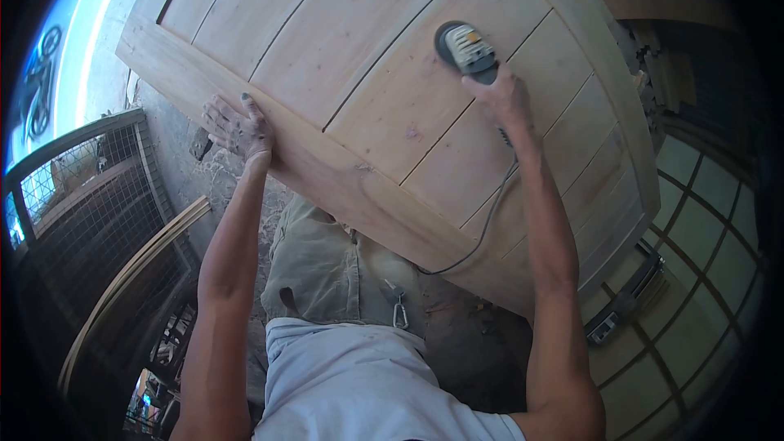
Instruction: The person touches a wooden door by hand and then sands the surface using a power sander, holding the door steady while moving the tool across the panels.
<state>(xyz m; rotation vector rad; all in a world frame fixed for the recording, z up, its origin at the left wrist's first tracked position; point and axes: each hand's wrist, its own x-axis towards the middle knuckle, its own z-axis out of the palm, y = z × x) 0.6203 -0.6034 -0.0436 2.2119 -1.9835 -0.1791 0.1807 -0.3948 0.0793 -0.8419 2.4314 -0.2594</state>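
Note:
A large pale wooden panel, made of grooved boards within a frame, lies before me. My right hand grips the dark handle of a power sander, fingers wrapped round it. The sander's round pad is against the panel's surface, in the upper right half. From the handle a thin cord runs down across the boards and over the near edge. My left hand, dusty and with fingers spread, rests at the panel's near left edge and holds no tool.
A wire-mesh frame and curved wooden strips stand at the left. A grid-patterned panel and a dark, long tool are at the right. Far upper left, a motorcycle shows outdoors. Sawdust covers the floor.

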